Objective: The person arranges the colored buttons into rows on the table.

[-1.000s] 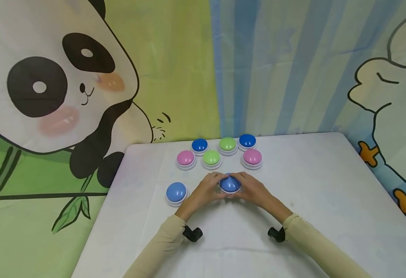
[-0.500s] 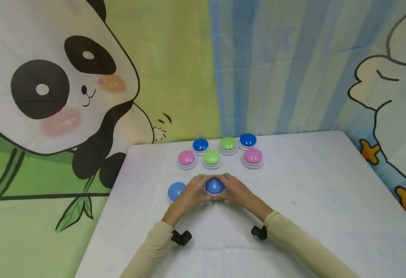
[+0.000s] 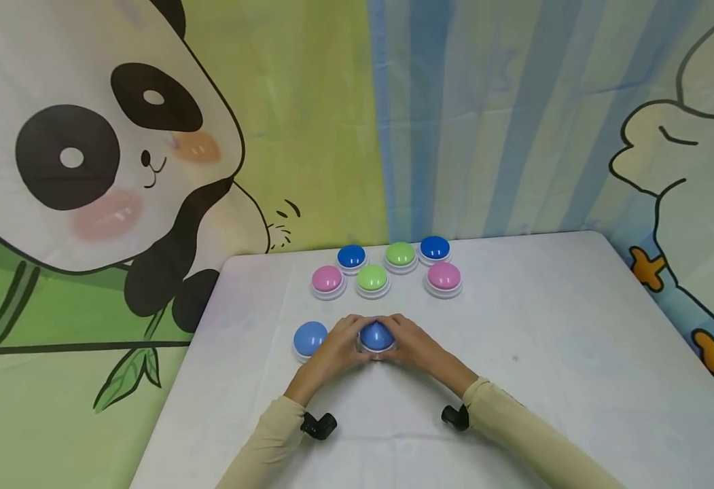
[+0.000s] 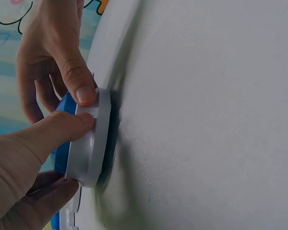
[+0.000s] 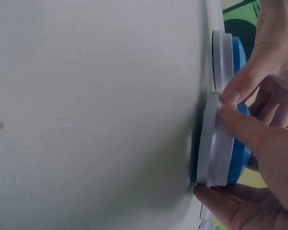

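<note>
Between my two hands is a blue dome push button with a white round base. My left hand grips its left side, thumb on the near side of the base. From the other side my right hand grips it the same way, and the two thumbs nearly meet in the left wrist view. The white base sits close over the tabletop with a dark shadow beside it. Just left of my left hand stands another blue push button, partly covered by that hand.
Farther back on the white table stand more push buttons: a pink one, a blue one, a green one, another green, another blue and another pink. A cartoon cloth backdrop rises behind.
Both hands have carried the held blue push button left, beside the other blue one, then slightly toward the near edge. The buttons at the back stay put.
</note>
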### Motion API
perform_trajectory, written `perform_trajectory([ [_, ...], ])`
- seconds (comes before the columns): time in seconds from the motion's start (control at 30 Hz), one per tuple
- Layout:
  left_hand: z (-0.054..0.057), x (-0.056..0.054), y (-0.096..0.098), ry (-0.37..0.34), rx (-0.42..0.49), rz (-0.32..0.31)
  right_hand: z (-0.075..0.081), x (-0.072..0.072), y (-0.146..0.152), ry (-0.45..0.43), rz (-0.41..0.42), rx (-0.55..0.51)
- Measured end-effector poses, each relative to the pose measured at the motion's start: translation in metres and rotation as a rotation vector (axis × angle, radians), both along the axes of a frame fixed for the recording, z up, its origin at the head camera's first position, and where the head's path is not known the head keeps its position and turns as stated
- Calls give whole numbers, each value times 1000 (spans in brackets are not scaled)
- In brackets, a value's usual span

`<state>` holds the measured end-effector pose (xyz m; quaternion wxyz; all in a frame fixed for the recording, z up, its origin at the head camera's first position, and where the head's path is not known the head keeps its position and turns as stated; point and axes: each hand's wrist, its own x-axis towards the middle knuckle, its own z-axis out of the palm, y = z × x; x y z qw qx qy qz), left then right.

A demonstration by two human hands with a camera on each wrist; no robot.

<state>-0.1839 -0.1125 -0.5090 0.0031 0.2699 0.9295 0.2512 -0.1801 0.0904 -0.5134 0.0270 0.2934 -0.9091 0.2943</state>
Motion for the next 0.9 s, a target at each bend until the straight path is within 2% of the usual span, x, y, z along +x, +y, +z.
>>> perform_trajectory([
  [0.43,-8,2,0,-24,-9,29,-5,2,-1,66,20,53],
  [0.53,-9,3,1,-24,-3,28,-4,2,-1,61,20,59],
  [0.77,-8,5,0,-31,6,20,0,4,-1,-13,-3,68],
  [0.9,-8,5,-1,-31,7,17,-1,4,-1,-15,-4,73],
])
